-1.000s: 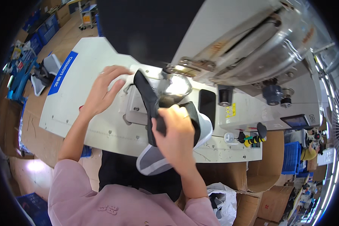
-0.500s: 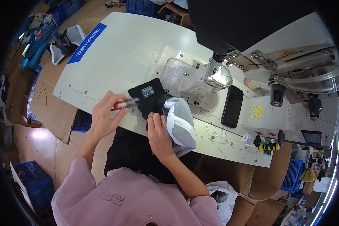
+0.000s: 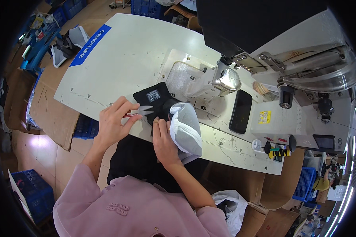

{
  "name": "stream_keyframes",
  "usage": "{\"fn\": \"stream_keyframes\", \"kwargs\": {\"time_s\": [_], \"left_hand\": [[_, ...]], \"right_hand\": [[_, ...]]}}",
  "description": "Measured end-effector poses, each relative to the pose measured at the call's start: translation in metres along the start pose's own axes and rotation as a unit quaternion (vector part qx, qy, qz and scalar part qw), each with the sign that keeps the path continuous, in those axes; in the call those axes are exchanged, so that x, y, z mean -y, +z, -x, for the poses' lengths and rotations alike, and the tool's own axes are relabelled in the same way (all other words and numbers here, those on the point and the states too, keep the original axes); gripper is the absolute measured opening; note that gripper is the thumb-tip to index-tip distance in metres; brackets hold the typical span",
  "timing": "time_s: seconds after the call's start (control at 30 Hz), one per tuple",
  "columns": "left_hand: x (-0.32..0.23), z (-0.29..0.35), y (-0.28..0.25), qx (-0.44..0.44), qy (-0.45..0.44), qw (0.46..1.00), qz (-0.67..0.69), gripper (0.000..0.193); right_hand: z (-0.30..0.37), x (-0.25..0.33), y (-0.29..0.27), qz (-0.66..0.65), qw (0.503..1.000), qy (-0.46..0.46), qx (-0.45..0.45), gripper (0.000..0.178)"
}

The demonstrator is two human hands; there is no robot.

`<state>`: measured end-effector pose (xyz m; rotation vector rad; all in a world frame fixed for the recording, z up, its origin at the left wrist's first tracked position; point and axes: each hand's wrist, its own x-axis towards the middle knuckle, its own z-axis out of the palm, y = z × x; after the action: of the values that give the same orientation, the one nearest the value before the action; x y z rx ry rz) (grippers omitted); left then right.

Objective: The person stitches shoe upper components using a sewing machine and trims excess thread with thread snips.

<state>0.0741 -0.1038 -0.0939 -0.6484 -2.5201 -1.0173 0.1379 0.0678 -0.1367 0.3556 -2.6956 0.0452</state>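
Observation:
My left hand (image 3: 115,122) is closed around small thread snips (image 3: 147,110) with red handles; their blades are spread and point at the black fabric. That black fabric piece (image 3: 158,92), with a printed label, lies at the near edge of the sewing machine table. Joined to it, or lying against it, is a white-grey cupped piece (image 3: 187,128) that stands up to the right. Fingers of my right hand (image 3: 164,143) pinch the black fabric beside the cupped piece. What exactly lies between the blades is too small to tell.
Beyond the fabric stand the machine's metal arm and foot (image 3: 225,77). A dark phone (image 3: 241,111) lies on the white table (image 3: 122,51), with loose threads and a thread spool (image 3: 279,153) to the right. A cardboard box (image 3: 283,183) sits below the table's right end.
The snips' blades have opened wider, and my left hand has moved slightly right, toward the black fabric. My right hand keeps its hold on the fabric.

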Motion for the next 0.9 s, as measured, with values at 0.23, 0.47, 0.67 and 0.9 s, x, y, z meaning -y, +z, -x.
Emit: {"fn": "stream_keyframes", "kwargs": {"time_s": [0.23, 0.47, 0.67, 0.9], "left_hand": [[0.001, 0.000, 0.009, 0.013, 0.009, 1.000, 0.027, 0.019], [-0.013, -0.047, 0.037, 0.005, 0.042, 0.999, 0.002, 0.019], [0.013, -0.052, 0.056, 0.004, -0.008, 0.991, 0.137, 0.012], [0.064, -0.050, 0.050, -0.009, -0.074, 0.992, -0.100, 0.029]], "right_hand": [[0.001, 0.001, 0.000, 0.004, 1.000, 0.015, -0.008, 0.041], [0.004, 0.001, 0.001, 0.024, 0.999, 0.015, -0.017, 0.040], [0.014, 0.000, 0.002, 0.153, 0.987, -0.036, -0.025, 0.041], [0.122, -0.059, -0.082, -0.090, 0.958, 0.191, -0.195, 0.044]]}}
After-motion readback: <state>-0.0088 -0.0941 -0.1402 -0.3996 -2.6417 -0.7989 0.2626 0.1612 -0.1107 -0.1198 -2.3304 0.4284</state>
